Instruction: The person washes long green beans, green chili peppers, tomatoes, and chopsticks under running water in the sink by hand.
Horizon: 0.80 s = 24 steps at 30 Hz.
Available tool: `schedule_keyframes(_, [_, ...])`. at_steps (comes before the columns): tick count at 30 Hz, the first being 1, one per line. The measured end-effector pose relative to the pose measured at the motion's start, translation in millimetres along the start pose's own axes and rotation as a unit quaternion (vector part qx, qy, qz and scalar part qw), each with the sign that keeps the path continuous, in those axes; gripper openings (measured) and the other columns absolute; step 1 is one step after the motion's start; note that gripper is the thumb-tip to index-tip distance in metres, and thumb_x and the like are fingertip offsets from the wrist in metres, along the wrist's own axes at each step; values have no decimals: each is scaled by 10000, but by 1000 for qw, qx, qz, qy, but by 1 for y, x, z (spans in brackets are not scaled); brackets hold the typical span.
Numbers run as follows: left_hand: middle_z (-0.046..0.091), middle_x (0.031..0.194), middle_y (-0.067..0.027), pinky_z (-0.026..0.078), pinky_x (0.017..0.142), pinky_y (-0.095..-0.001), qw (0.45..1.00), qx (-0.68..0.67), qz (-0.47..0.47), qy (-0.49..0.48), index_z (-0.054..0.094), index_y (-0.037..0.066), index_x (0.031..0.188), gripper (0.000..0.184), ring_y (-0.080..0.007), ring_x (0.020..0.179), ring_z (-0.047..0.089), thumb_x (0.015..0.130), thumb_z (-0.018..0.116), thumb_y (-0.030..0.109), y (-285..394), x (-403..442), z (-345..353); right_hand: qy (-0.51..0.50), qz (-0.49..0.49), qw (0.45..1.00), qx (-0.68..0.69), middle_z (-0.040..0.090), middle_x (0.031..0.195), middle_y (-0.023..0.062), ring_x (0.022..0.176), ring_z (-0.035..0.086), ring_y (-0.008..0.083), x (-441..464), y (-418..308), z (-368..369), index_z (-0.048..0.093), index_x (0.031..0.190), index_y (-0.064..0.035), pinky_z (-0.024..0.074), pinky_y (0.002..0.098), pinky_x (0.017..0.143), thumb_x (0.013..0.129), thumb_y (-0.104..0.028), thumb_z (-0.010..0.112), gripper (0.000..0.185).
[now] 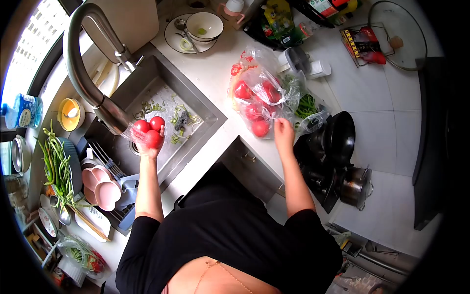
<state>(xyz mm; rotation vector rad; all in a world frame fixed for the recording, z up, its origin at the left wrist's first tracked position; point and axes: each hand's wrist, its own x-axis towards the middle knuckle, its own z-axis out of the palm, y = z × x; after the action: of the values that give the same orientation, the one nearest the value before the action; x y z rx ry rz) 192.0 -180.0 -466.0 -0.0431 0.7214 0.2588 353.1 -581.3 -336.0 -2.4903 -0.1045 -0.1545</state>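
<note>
Three red tomatoes [153, 139] rest in my left hand [148, 151], held over the sink [169, 169] just under the faucet head [111, 116], where water seems to run onto them. On the counter to the right lies a clear plastic bag [267, 73] with several more tomatoes [260, 128] inside. My right hand [284, 131] is at the bag's lower edge, its fingers closed together at the plastic. Beside that bag sits another clear bag with green vegetables [307, 105]. Green scraps [178, 134] lie on the sink bottom.
A plate [170, 40] with a bowl [204, 26] stands behind the sink. Long green beans [58, 161], a pink dish [104, 188] and a drying rack are on the left. A black wok [341, 139] and a steel pot [356, 188] stand at right.
</note>
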Motion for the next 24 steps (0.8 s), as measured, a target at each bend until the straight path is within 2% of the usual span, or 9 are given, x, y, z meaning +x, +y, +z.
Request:
schedule_keyframes(4, [475, 1163, -216, 524, 724, -484, 1000, 1, -15, -19, 483, 147, 1121, 629, -440, 898, 548, 725, 537, 633, 9, -1, -3, -97, 72, 992, 46, 636, 916, 132, 826, 634, 227, 9, 114, 17, 587, 1044, -15, 497, 321, 710, 809, -117, 617, 258])
schedule_keyframes(7, [463, 1195, -191, 521, 771, -491, 999, -8, -41, -34, 495, 140, 1103, 612, -432, 938, 537, 705, 592, 595, 12, -7, -1, -87, 70, 990, 92, 621, 1015, 144, 864, 631, 210, 20, 97, 35, 514, 1166, -18, 494, 305, 739, 784, -116, 644, 415])
schedule_keyframes(8, [463, 1196, -190, 520, 775, -493, 999, -6, -39, -33, 490, 141, 1109, 614, -434, 942, 535, 708, 590, 595, 12, -9, 0, -94, 106, 976, 165, 587, 1090, 179, 917, 616, 263, 27, 101, 44, 450, 1232, -27, 484, 332, 779, 737, -137, 689, 560])
schedule_keyframes(11, [452, 1196, -212, 516, 773, -494, 999, 1, -13, -29, 451, 129, 1158, 689, -443, 933, 535, 707, 563, 638, 8, -14, 2, -78, 1, 993, 84, 576, 1089, 204, 980, 580, 337, 49, 115, 66, 421, 1256, -30, 461, 379, 830, 707, -151, 704, 629])
schedule_keyframes(12, [443, 1195, -237, 514, 763, -490, 1000, 11, -2, -26, 423, 114, 1197, 761, -449, 916, 537, 701, 538, 680, 7, -15, 2, -84, 1, 996, -15, 563, 1095, 224, 1011, 545, 391, 46, 68, 47, 359, 1302, -47, 437, 418, 858, 683, -164, 716, 725])
schedule_keyframes(16, [421, 1229, -204, 515, 768, -509, 999, -21, -18, -35, 445, 160, 1161, 696, -462, 950, 517, 693, 584, 657, 8, -28, 11, -126, -15, 990, -57, 587, 1044, 227, 952, 576, 392, 55, 51, 35, 374, 1231, -51, 460, 427, 793, 669, -164, 720, 670])
schedule_keyframes(19, [405, 1225, -237, 515, 747, -501, 995, -23, -57, -74, 441, 165, 1173, 745, -465, 950, 516, 667, 577, 695, 12, -19, 2, -183, -26, 978, -97, 630, 924, 213, 860, 610, 359, 57, 46, 4, 561, 1096, -10, 476, 390, 752, 643, -200, 741, 523])
schedule_keyframes(22, [399, 1246, -240, 515, 709, -479, 992, -35, -76, -97, 425, 178, 1208, 779, -466, 941, 529, 673, 525, 735, 14, -21, 3, -194, 46, 976, 88, 634, 993, 160, 884, 621, 202, 48, 55, -28, 497, 1159, 74, 487, 312, 778, 687, -129, 751, 573])
schedule_keyframes(24, [411, 1238, -238, 516, 705, -477, 990, -19, -68, -126, 419, 164, 1215, 772, -464, 939, 536, 696, 498, 731, 14, -19, 1, -209, 111, 954, 184, 538, 1160, 190, 1028, 560, 217, 39, 34, -57, 359, 1241, 135, 445, 307, 896, 741, 6, 690, 613])
